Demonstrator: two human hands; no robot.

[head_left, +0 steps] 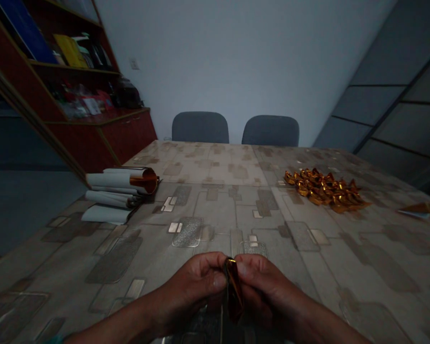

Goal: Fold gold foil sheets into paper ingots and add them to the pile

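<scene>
Dim rm, plain pale wall (236, 62) filling the bkgd. Long table (208, 167) takes up most of the lower view; patterned cover, beige & brown, w/ rounded rectangles, thin lines & a few shiny patches. Far L: reddish-brown cabinet (127, 138), open shelves above, doors below; yellow item (71, 50) & blue item (26, 31) on the shelves, plus assorted bags etc., too dim to ID. Opp. side, far R: grey panelled unit (374, 98) w/ dark strips. Two grey chairs (200, 127) at the table's far edge, gap btwn them, only backs visible.

On the table, R of ctr: cluster of gold foil pieces (326, 191), folded & pointed, packed close in rough rows. L side: stack of folded sheets (109, 181), grey-white outside, orange-gold showing inside the curled end. Far R, apart from the cluster: separate gold piece (424, 211), cut off by the frame edge.

Near side, ctr: L hand (197, 282) & R hand (267, 279), close together. L thumb & index pinch the upper L side of the held foil piece (234, 291); R thumb & index pinch its upper R side. Other fingers curl below, mostly in shadow, exact grip can't tell. Held piece is btwn the hands, narrow, roughly upright, bright gold at the top fold, darker below.
</scene>
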